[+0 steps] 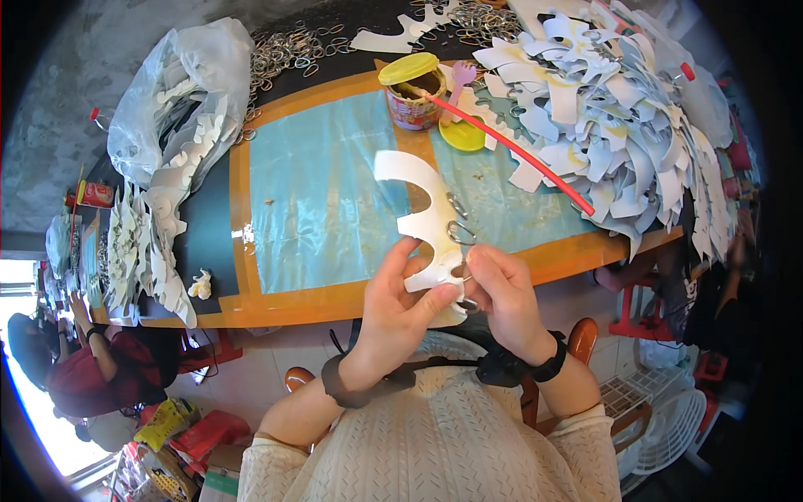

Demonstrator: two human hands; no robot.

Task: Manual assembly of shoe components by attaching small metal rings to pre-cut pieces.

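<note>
A white curved cut-out piece [431,224] with scalloped edges is held up over the near edge of the table. My left hand [391,314] is closed on its lower end, thumb on top and fingers behind. Metal rings [461,233] sit along the right edge of the piece, and another metal ring [470,304] shows low down between my hands. My right hand [507,299] pinches at that same edge, thumb and forefinger together; what lies between those fingertips is hidden.
A tub [416,105] of paste with a yellow lid stands beyond the piece, a red stick [519,152] leaning from it. White cut-outs [602,117] pile up at right; a plastic bag [180,100] holds more at left. Loose metal rings [293,52] lie at the back. Another person [104,372] sits at left.
</note>
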